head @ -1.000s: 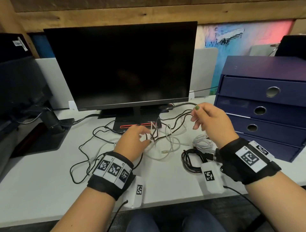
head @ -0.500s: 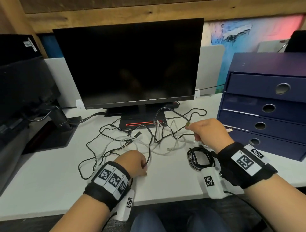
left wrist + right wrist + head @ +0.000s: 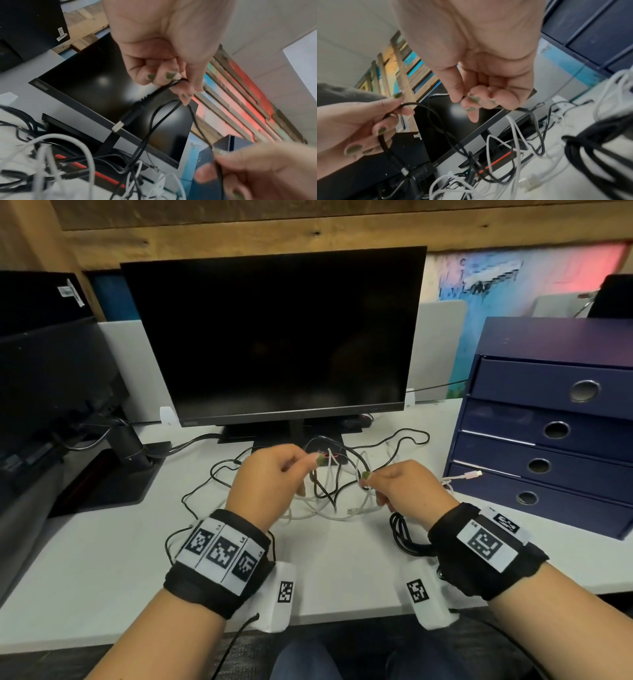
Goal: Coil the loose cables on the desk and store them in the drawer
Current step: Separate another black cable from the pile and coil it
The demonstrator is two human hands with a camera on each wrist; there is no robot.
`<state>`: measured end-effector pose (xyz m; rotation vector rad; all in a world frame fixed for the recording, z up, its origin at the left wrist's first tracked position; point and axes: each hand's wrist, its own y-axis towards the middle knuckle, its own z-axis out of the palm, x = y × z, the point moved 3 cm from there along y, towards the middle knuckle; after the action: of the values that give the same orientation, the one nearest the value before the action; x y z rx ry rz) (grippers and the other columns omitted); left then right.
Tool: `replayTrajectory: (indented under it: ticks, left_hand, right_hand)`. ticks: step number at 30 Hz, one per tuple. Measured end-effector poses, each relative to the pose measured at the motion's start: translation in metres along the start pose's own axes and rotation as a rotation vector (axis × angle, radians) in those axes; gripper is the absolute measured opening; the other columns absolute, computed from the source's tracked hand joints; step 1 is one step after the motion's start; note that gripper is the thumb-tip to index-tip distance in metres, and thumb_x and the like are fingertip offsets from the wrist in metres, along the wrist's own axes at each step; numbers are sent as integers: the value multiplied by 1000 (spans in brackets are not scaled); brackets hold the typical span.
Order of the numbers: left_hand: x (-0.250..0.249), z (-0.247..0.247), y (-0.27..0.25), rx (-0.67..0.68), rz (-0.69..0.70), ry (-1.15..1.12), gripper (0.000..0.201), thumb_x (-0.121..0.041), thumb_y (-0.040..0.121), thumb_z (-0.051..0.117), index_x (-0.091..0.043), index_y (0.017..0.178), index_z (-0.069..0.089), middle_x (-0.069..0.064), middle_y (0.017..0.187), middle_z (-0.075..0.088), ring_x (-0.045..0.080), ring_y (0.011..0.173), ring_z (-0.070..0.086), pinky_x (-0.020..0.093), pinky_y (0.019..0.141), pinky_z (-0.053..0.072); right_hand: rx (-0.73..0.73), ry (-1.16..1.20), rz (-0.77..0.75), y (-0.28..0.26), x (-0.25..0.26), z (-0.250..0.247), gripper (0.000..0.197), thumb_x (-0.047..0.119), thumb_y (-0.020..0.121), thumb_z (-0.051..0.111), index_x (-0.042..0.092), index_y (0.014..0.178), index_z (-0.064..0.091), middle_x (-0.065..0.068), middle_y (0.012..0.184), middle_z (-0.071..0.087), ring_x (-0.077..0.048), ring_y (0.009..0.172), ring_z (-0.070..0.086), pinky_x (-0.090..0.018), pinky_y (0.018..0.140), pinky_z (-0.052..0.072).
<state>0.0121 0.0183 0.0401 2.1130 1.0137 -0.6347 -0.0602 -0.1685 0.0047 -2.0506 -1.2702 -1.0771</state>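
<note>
A thin black cable (image 3: 337, 491) hangs in loops between my two hands above the desk (image 3: 102, 559). My left hand (image 3: 310, 465) pinches it just behind its USB plug (image 3: 126, 119), which dangles free. My right hand (image 3: 366, 477) pinches the same cable further along; the rest trails back over the desk toward the drawers. Below lies a tangle of white cables (image 3: 325, 510) mixed with more black cable (image 3: 205, 491). A coiled thick black cable (image 3: 404, 537) lies by my right wrist. The blue drawer unit (image 3: 548, 440) stands at the right, with several drawers.
A black monitor (image 3: 274, 337) on its stand (image 3: 294, 436) is right behind the tangle. A second monitor's arm and base (image 3: 126, 446) occupy the left. A white cable with a plug (image 3: 469, 474) lies against the drawer unit's lower front.
My left hand has risen from the desk's front edge and now holds the black cable's plug end up near my right hand. The right hand has stayed roughly in place on the cable.
</note>
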Motion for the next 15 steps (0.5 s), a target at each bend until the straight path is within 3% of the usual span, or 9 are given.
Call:
replayTrajectory:
  ticks: [2, 4, 7, 11, 15]
  left_hand:
    - [-4, -12, 4, -90, -3, -151, 23, -39, 92, 55, -27, 80, 69, -3, 56, 61, 4, 44, 47, 16, 48, 41]
    - [-5, -23, 9, -145, -53, -392, 16, -24, 95, 54, -23, 94, 70, -4, 59, 60, 7, 46, 45, 18, 48, 41]
    - [0, -38, 16, -196, -103, -624, 28, -2, 95, 44, -14, 112, 63, 0, 73, 63, 12, 50, 45, 16, 48, 42]
    - [6, -49, 18, -335, -13, -471, 21, -22, 98, 49, -30, 104, 67, -8, 78, 71, 8, 64, 49, 11, 58, 41]
    - [4, -45, 16, -344, 22, -419, 19, -31, 97, 51, -31, 89, 68, -12, 84, 73, -3, 85, 59, 15, 76, 42]
  right_hand:
    - [20, 99, 29, -2, 0, 3, 25, 22, 93, 54, 12, 82, 75, 0, 55, 57, -10, 47, 46, -22, 56, 39]
    - [20, 122, 31, -3, -1, 6, 25, 19, 93, 52, 14, 84, 75, -1, 57, 59, -12, 49, 48, -24, 58, 43]
    - [34, 26, -24, -4, -5, 9, 25, 19, 95, 48, 15, 89, 72, -1, 63, 61, -14, 54, 54, -29, 65, 48]
    - [156, -71, -105, -9, -9, 19, 17, 28, 92, 57, 19, 95, 71, -1, 70, 64, -15, 60, 57, -33, 69, 54]
    - [286, -273, -158, -14, -6, 31, 17, 26, 89, 62, 23, 103, 72, 3, 84, 68, -11, 66, 58, -22, 71, 49]
